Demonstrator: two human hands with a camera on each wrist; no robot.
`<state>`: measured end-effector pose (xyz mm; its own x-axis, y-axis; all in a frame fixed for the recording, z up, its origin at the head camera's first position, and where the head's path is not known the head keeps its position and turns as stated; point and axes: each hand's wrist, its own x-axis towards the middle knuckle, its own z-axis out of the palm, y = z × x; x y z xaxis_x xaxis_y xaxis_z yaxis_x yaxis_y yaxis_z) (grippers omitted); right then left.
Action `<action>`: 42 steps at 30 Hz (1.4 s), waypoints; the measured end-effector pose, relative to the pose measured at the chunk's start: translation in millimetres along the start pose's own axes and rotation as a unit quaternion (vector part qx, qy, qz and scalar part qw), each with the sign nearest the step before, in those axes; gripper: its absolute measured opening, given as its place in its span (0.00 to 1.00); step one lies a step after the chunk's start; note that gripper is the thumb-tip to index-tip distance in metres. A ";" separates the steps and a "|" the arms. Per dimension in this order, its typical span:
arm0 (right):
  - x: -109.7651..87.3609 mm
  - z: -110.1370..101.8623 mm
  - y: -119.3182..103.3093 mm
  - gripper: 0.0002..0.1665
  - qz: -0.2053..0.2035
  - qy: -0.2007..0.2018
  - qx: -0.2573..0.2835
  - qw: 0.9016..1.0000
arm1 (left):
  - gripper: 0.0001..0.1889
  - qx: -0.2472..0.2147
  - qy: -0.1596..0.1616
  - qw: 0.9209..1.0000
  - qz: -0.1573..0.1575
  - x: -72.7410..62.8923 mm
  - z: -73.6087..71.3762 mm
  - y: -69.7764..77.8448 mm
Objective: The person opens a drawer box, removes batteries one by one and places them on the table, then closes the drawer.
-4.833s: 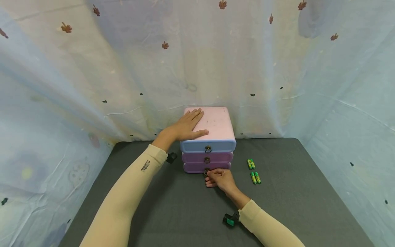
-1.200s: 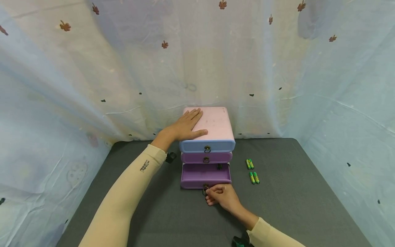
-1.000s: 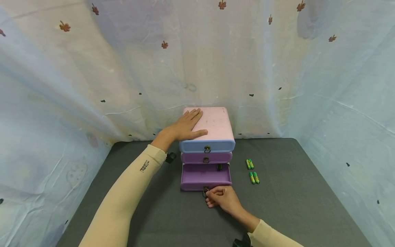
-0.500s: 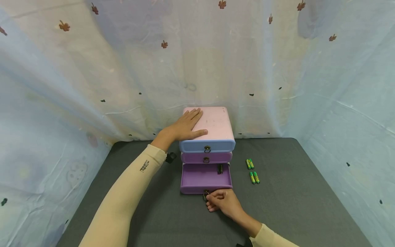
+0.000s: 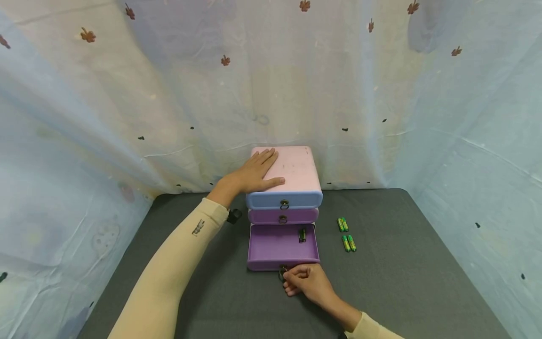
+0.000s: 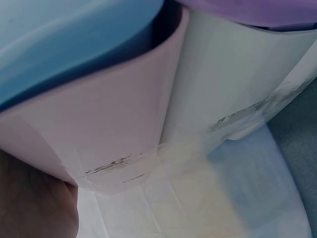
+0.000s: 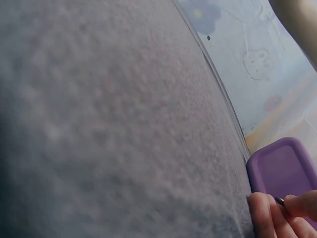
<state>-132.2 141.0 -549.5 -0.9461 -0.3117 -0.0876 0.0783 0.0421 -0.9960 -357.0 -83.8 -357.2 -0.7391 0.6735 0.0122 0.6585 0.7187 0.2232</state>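
Observation:
A small chest of drawers (image 5: pixel 296 169) with a pink top stands at the back of the table. My left hand (image 5: pixel 254 174) lies flat on that top, fingers spread and straight. The bottom purple drawer (image 5: pixel 271 245) is pulled out, and two dark batteries (image 5: pixel 302 235) lie inside it at the right. My right hand (image 5: pixel 311 282) pinches the drawer's ring pull (image 5: pixel 282 274) between thumb and fingers. In the right wrist view the fingertips (image 7: pixel 292 203) meet at the ring, in front of the purple drawer front (image 7: pixel 282 171).
Two pairs of green batteries lie on the grey table right of the chest, a far pair (image 5: pixel 343 224) and a near pair (image 5: pixel 349 243). The blue top drawer (image 5: pixel 267 201) and purple middle drawer (image 5: pixel 267 216) are closed. A patterned curtain (image 5: pixel 271 94) hangs behind.
The bottom drawer, closed at first, has slid out toward me with my right hand on its ring, bringing the batteries inside into view. My left hand has stayed on the top.

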 end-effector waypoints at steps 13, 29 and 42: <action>-9.8 0.6 1.1 0.12 0.014 -0.012 0.010 1.000 | 0.51 0.007 0.006 1.000 -0.001 -1.0 -1.6 2.5; -22.3 3.7 2.5 0.12 0.015 -0.021 0.023 0.999 | 0.51 0.006 0.008 1.000 -0.002 -2.2 -3.3 4.7; -29.9 4.9 7.0 0.13 0.019 -0.030 0.031 0.999 | 0.51 0.002 0.008 1.000 -0.003 -2.3 -2.1 4.3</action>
<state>-101.8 146.0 -553.9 -0.9216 -0.3674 -0.1252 0.1360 -0.0036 -0.9907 -352.7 -82.6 -354.2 -0.7458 0.6656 0.0266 0.6539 0.7239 0.2199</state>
